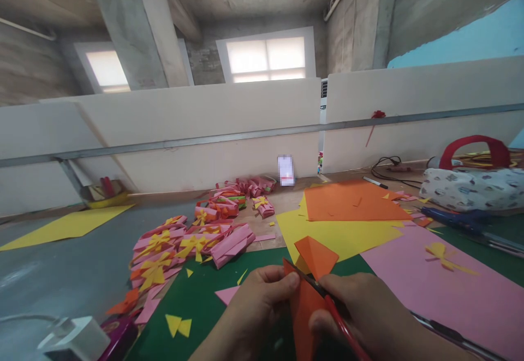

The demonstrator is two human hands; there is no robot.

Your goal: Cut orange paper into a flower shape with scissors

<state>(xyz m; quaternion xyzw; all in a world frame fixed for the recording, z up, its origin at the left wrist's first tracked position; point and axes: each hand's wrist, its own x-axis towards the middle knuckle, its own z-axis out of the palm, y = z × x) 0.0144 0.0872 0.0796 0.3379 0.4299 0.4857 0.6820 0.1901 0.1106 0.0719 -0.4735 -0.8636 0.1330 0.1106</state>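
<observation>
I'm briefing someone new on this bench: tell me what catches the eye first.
At bottom centre, the left hand pinches a folded orange paper while the right hand grips red scissors against it. To the left lies a heap of pink paper rolls with yellow bows. Behind the hands, orange, yellow and pink sheets overlap.

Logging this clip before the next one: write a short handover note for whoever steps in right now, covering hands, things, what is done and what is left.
Left hand: pinches the folded orange paper.
Right hand: holds red scissors, blades at the paper's fold.
Nearby: orange sheet, yellow sheet, pink sheet, green mat.
Done: pile of pink rolls with yellow bows lies to the left.
Left: the orange paper shows no finished cut.
</observation>
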